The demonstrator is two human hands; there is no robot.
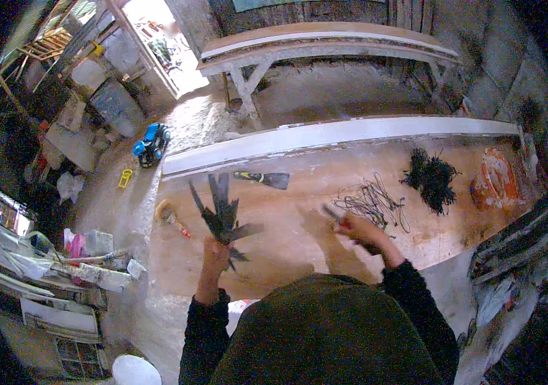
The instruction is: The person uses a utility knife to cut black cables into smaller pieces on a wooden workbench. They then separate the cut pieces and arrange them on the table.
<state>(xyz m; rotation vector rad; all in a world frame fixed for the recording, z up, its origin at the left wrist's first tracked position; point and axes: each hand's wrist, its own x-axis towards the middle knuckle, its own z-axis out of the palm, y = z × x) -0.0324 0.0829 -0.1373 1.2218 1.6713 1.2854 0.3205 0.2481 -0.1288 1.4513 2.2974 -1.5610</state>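
My left hand (215, 255) is raised over the wooden workbench (299, 256) and grips a fanned bunch of dark flat strips (222, 212). My right hand (358, 230) is closed on a small dark tool with a red part (337, 218), beside a loose tangle of thin wires (373, 202). A putty knife with a dark and yellow handle (262, 178) lies flat on the bench beyond the strips.
A dark bundle of cords (431, 176) and an orange crumpled bag (493, 181) lie at the right of the bench. A brush with a red handle (171, 217) rests at its left edge. A white board (325, 136) runs along the far side; a blue toy vehicle (152, 142) stands on the floor.
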